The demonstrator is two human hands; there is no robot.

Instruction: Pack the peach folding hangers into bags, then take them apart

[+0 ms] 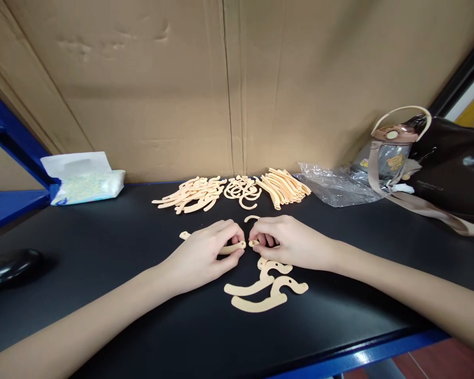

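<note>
My left hand (pixel 209 250) is closed around a curved beige plastic strip (pixel 231 248), which looks like a clothes-hanger arm. Its holed end shows at the fingertips, and the other end sticks out behind the hand. Just across a narrow gap, my right hand (pixel 288 242) pinches a small beige plastic piece with a holed end (pixel 253 243); my fingers cover most of it. A thin hook tip (pixel 252 218) shows above the right fingers, and I cannot tell whether it belongs to that piece. Below my hands lie S-shaped beige pieces (pixel 259 304), partly overlapping.
At the back stand piles of curved arms (pixel 197 195), small hooks (pixel 243 190) and straighter strips (pixel 284 187). A tissue pack (pixel 87 181) is at left, near a black mouse (pixel 13 266). Clear plastic film (pixel 335 184), a strapped bottle (pixel 393 152) and a dark bag (pixel 454 163) occupy the right.
</note>
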